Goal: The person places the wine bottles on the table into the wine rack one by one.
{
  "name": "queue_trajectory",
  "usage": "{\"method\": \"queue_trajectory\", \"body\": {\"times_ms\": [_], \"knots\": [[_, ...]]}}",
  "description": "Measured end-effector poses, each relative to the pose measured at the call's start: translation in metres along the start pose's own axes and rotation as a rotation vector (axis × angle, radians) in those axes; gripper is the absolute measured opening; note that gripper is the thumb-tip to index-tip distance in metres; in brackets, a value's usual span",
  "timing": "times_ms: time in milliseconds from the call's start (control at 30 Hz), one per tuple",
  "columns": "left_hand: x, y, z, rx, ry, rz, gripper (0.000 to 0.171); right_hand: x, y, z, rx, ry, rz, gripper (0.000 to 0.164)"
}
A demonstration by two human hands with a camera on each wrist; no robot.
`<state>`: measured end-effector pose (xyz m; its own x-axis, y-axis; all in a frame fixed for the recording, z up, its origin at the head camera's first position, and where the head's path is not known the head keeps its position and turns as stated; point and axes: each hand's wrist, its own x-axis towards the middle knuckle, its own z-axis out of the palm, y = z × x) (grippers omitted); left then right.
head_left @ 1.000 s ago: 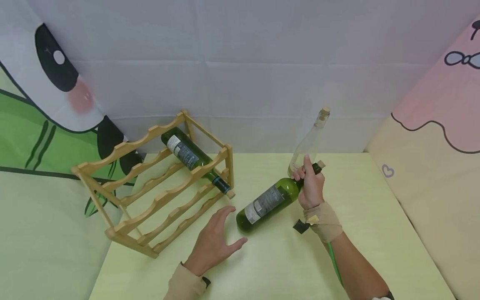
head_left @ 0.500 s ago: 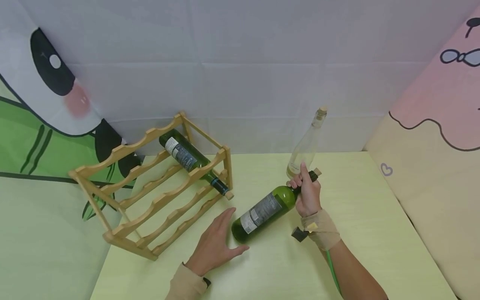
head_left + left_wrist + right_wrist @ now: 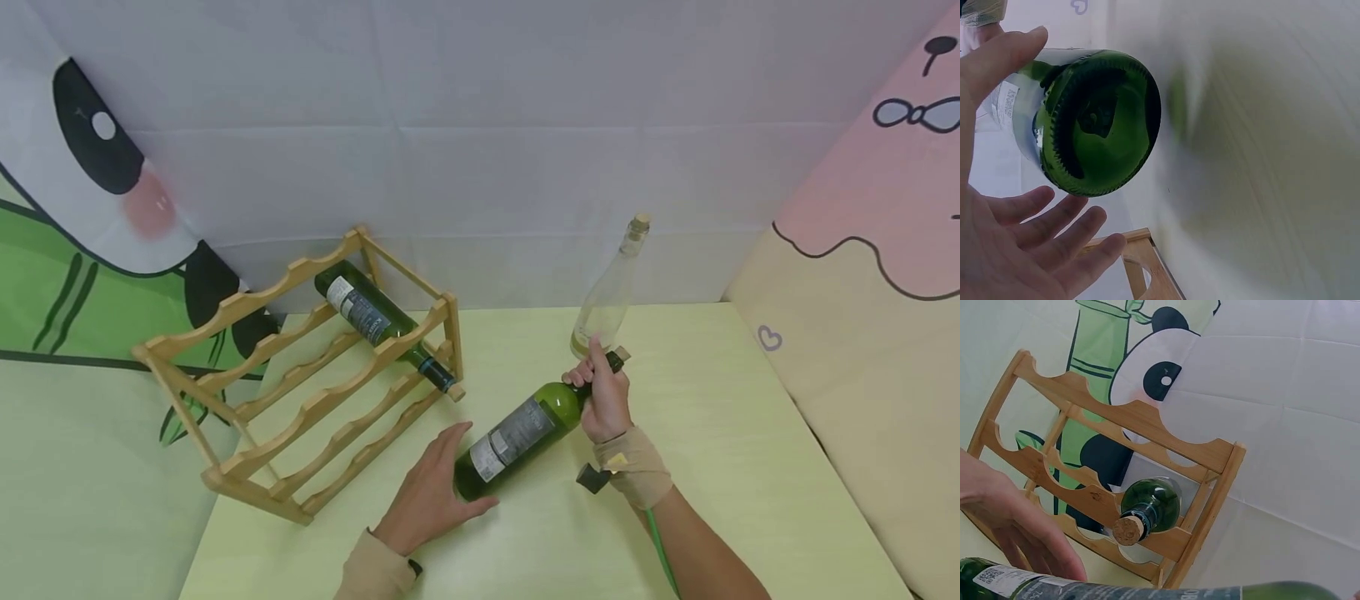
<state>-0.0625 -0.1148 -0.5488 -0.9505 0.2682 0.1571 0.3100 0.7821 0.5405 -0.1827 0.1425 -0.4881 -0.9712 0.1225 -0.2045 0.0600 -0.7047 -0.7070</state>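
Note:
My right hand (image 3: 609, 402) grips the neck of a green wine bottle (image 3: 512, 442), its cork pointing up and right, its base tilted down to the left. Thumb and fingers spread, my left hand (image 3: 423, 496) is around the base end. In the left wrist view the fingers (image 3: 1063, 231) lie below the round bottle base and the thumb (image 3: 1007, 53) above it. A second corked green wine bottle (image 3: 367, 307) lies in the wooden wine rack (image 3: 322, 407), in the right end slot of the middle rails (image 3: 1085, 500). Its cork (image 3: 1127, 530) faces front.
Behind my right hand a clear corked glass bottle (image 3: 607, 302) stands upright on the pale yellow table (image 3: 720, 433). The rack takes up the table's left side. A grey cloth (image 3: 510, 183) hangs along the back, with cartoon-printed cloths at both sides.
My right hand has moved the wine bottle down and left, so its base has come between my left thumb and fingers. The left hand has moved little. The head view has shifted slightly.

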Motion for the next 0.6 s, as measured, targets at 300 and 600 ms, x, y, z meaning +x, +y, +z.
{"method": "queue_trajectory", "body": {"times_ms": [300, 600], "knots": [[-0.0003, -0.0006, 0.0011, 0.005, -0.017, 0.003, 0.111, -0.0008, 0.0056, -0.0023, 0.014, -0.005, 0.012, 0.043], [0.0001, 0.0008, 0.0022, 0.036, -0.011, 0.006, 0.113, -0.0052, 0.0068, -0.0044, 0.005, 0.055, 0.033, 0.044]]}}
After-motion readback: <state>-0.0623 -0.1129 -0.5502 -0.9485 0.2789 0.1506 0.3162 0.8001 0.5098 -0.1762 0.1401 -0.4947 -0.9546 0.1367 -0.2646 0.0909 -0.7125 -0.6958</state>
